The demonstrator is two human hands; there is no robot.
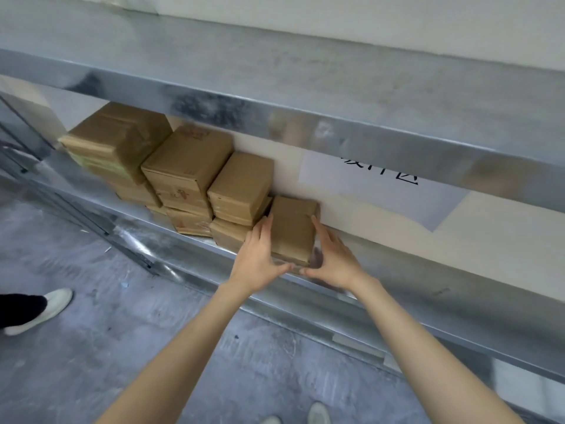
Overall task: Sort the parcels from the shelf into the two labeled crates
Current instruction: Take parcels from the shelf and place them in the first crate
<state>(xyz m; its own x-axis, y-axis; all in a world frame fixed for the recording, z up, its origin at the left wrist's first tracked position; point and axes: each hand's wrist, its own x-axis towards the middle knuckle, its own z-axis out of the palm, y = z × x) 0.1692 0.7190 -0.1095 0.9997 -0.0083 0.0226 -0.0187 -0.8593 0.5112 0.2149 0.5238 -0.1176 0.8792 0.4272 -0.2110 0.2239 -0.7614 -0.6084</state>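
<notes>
A small brown cardboard parcel [293, 228] lies on the metal shelf [189, 243], at the right end of a row of stacked brown parcels [186, 166]. My left hand [260, 258] lies flat against its left side, fingers straight, thumb along its front edge. My right hand [331, 255] presses its right side the same way, thumb toward the front edge. The parcel sits between both hands. No crate is in view.
An upper metal shelf [305, 96] overhangs the parcels. A white paper sign [382, 188] with black characters hangs on the wall behind. Another person's foot in a white shoe [42, 310] stands on the grey floor at left. My own shoes [318, 413] show below.
</notes>
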